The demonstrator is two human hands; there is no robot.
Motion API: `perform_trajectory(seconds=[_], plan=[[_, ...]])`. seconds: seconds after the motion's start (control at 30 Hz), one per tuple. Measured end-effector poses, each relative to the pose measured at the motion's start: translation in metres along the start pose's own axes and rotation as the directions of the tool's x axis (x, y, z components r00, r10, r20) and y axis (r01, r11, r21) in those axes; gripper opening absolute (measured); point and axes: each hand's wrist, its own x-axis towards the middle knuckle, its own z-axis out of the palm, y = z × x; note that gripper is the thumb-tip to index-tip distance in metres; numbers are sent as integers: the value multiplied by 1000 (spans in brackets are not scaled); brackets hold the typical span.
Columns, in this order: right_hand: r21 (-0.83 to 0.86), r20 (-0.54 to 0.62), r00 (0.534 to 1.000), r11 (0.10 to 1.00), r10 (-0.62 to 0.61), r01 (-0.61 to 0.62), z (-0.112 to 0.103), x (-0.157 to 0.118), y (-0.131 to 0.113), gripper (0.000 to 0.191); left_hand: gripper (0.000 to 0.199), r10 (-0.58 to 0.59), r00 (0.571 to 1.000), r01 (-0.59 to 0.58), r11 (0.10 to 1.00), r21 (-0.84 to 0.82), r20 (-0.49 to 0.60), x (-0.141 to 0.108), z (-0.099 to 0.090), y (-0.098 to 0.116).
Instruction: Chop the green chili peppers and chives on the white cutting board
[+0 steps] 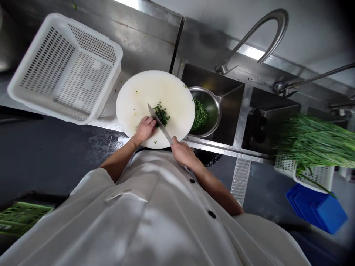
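A round white cutting board [155, 87] lies on the steel counter, with a small heap of chopped greens [163, 114] near its middle. My right hand [183, 151] grips the handle of a knife [162, 127], whose blade slants up and left across the board beside the greens. Just left of the blade, my left hand [146, 129] rests on the board with its fingers curled; whatever lies beneath them is mostly hidden. Right of the board, a steel bowl [217, 114] holds more chopped greens [200, 115], its left edge covered by the board.
A white perforated basket [74, 74] stands at the left. Behind the bowl is a sink [230, 99] with a curved faucet [281, 27]. At the right, long green stalks [321, 144] lie over a white basket [321, 177], above a blue container [317, 208].
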Motion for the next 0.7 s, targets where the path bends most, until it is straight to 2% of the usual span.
perform_trajectory(seconds=[0.17,0.27,0.37,0.5,0.7], plan=[[-19,-35,999,999,26,-26,3,5,-3,38,20,-17,1000,17,1000,-18,-4,-5,-3,0],[-45,-7,1000,999,1,-1,2,-4,0,35,19,-37,999,37,999,-37,5,-8,-4,0],[-16,21,1000,1000,-2,2,4,0,-1,36,18,-50,999,52,996,-72,18,-10,-4,-1],[-20,-17,1000,1000,6,-6,5,5,-1,39,17,-36,999,36,991,-125,5,-15,-7,-3],[-26,30,999,999,-24,25,9,-1,3,35,18,-26,999,27,996,-81,19,-19,-9,-6]])
